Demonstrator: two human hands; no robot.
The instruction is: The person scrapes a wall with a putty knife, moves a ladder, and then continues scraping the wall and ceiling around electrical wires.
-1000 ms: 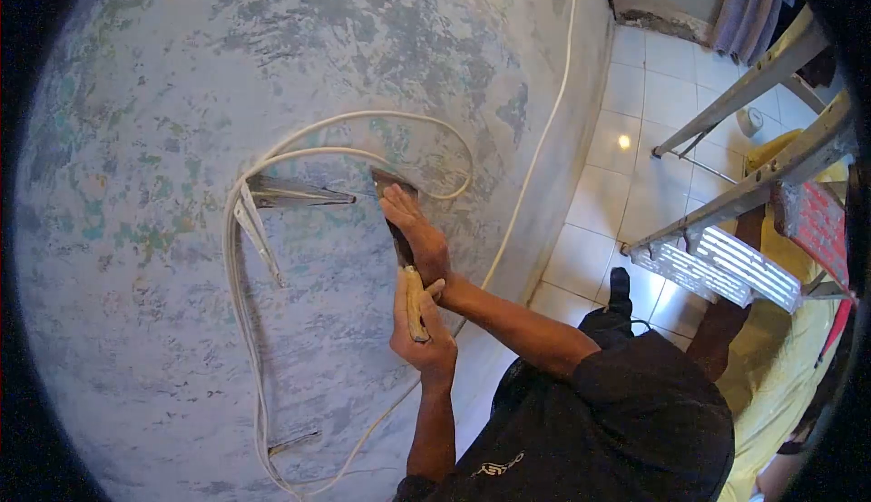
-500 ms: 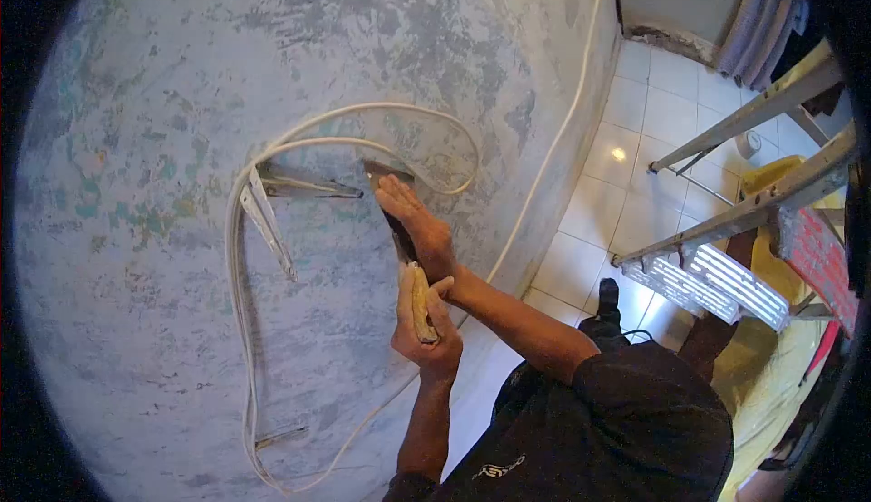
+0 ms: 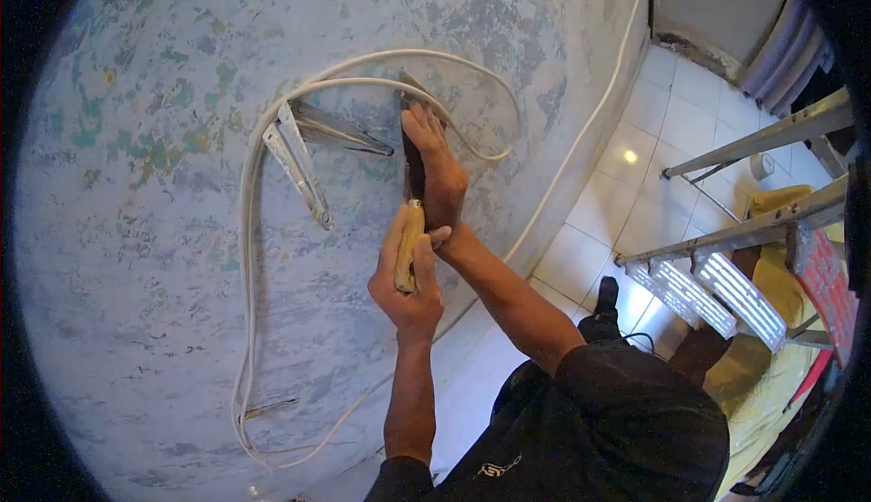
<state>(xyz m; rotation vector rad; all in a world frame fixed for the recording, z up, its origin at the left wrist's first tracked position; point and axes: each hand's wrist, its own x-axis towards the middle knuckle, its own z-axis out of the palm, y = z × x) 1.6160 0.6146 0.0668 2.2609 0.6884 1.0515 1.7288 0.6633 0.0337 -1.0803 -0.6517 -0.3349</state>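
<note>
A putty knife with a yellowish wooden handle (image 3: 410, 246) lies against the worn, patchy wall (image 3: 163, 275). My left hand (image 3: 406, 293) is wrapped round that handle. On the dark blade (image 3: 413, 166) my right hand (image 3: 435, 162) lies flat, fingers stretched toward the blade's wide far end; its thumb reaches beside the left hand. A pale cable (image 3: 363, 82) loops across the wall and passes over the far end of the blade. Just left of the blade, a metal bracket (image 3: 299, 166) sticks out from the wall, with a dark strip beside it.
A stepladder (image 3: 771, 221) stands on the white tiled floor (image 3: 626, 193) at the right, with yellow cloth or sheeting (image 3: 753, 384) around its base. Another length of cable (image 3: 581, 148) runs down near the wall's right side. A grey striped curtain (image 3: 789, 48) hangs top right.
Both hands and the putty knife have shifted up relative to the bracket and cable, and the knife stands more upright in view. The camera view has also moved slightly.
</note>
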